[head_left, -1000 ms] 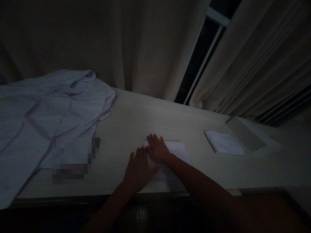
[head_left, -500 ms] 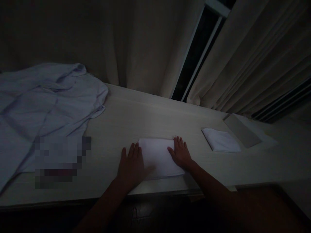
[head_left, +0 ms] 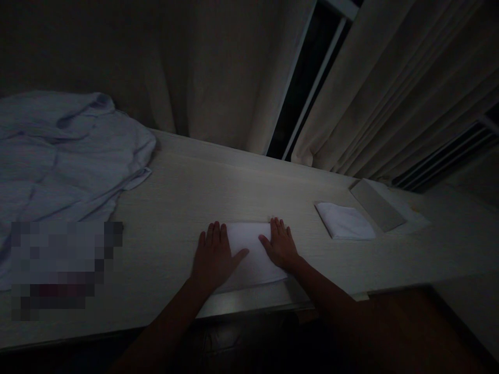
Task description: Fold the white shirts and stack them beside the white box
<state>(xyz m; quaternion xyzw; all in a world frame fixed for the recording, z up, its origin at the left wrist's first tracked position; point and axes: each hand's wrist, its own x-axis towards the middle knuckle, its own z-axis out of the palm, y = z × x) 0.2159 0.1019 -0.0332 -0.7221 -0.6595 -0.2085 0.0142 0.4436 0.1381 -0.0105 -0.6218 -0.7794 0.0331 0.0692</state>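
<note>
A flat folded white cloth (head_left: 251, 265) lies near the front edge of the pale table (head_left: 218, 187). On its left side rests my left hand (head_left: 214, 257), palm down, fingers stretched forward and thumb pointing right over the cloth. My right hand (head_left: 281, 246) lies flat on the cloth's right side, fingers spread a little and thumb toward the middle. Neither hand grips anything. The cloth's left and right edges are partly covered by the hands.
A rumpled light shirt (head_left: 78, 161) covers the table's left end, beside a blurred-out patch. To the right lie a second folded white cloth (head_left: 345, 221) and a grey flat piece (head_left: 378, 205) over pale sheets. Curtains (head_left: 218, 78) hang behind.
The view has shifted, so the table items appear further left. My left hand has slid onto the cloth's left edge, its thumb now clear of blur. My right hand stays on the cloth.
</note>
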